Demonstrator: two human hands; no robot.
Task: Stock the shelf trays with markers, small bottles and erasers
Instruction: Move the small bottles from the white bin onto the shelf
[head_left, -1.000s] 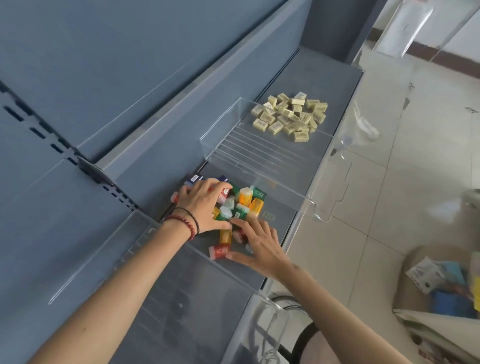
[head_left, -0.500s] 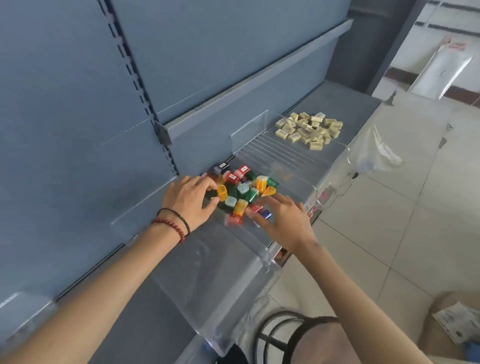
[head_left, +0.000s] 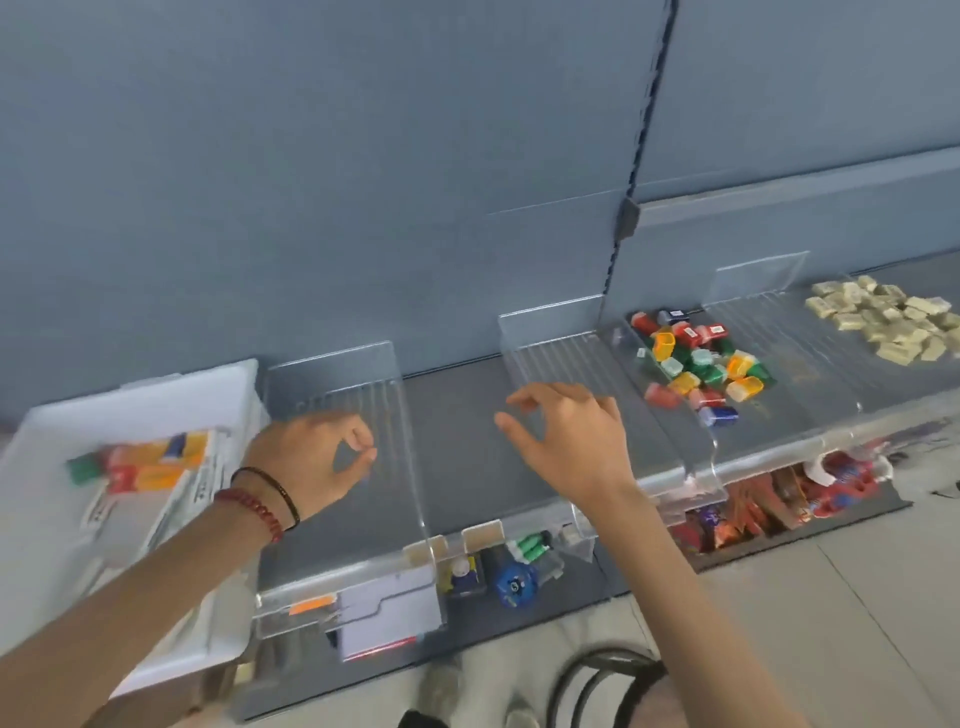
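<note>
Hands hung over the grey shelf (head_left: 457, 415) in the head view, and neither held anything that could be seen. The left hand (head_left: 317, 462), at about eight o'clock from the frame's middle, had its fingers loosely curled, thumb and forefinger close together with nothing between them, above an empty clear tray (head_left: 332, 371). The right hand (head_left: 571, 441), near the middle, was spread and relaxed over the front of a second empty tray (head_left: 558, 345). At three o'clock the small bottles (head_left: 696, 374) lay in a loose heap in a third tray, with a blue one lowest, nearest the front lip. Farther out, at two o'clock, the erasers (head_left: 883, 325) sat piled. At nine o'clock a white bin (head_left: 156, 384) held orange and red packs (head_left: 150, 465), too blurred to read, probably the markers.

Judging by this, bottles and erasers were stocked, and the markers were due next in one of the empty trays. The thin clear walls were hard to see against the grey, so a wrist swinging toward nine o'clock could catch one and knock a tray askew. The trays looked light, and a nudge to the second one might jar the bottle heap beside it. Round markers dropped rather than laid might roll down the ribbed floor and over the lip.
</note>
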